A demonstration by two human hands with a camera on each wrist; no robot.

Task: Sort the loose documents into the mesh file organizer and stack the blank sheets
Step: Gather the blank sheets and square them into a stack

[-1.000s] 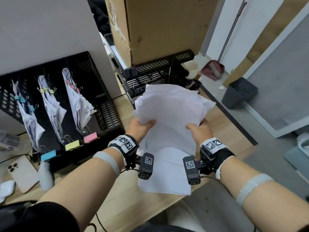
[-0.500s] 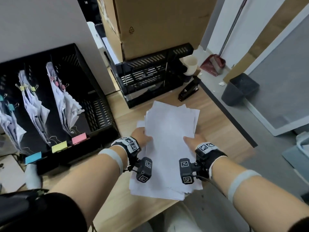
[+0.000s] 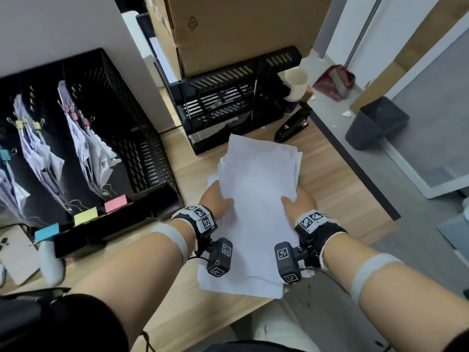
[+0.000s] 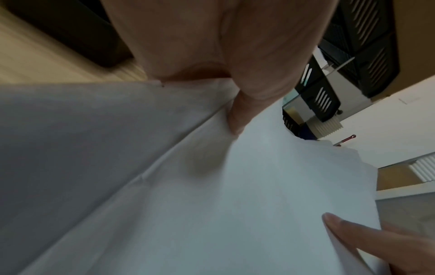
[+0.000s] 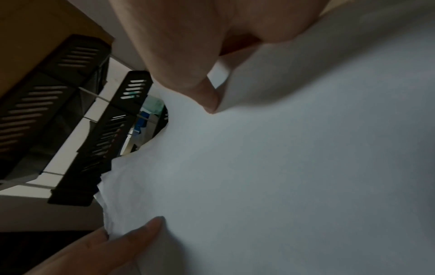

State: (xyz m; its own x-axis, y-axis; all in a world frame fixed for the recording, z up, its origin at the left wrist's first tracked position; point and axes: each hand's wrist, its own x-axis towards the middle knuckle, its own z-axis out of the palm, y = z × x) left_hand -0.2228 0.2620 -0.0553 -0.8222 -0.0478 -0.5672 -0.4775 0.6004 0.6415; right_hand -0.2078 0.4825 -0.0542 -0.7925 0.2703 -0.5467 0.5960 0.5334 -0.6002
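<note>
In the head view the blank sheets (image 3: 256,199) lie on the desk (image 3: 337,179) between left hand (image 3: 214,201) and right hand (image 3: 299,203), each gripping an edge, while both wrist views show thumbs pinching paper, no writing legible.

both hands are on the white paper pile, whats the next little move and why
Probably square it up: the left hand and right hand grip the stack of blank white sheets by its sides on the light wooden desk, yet its edges lie fanned and uneven.
</note>
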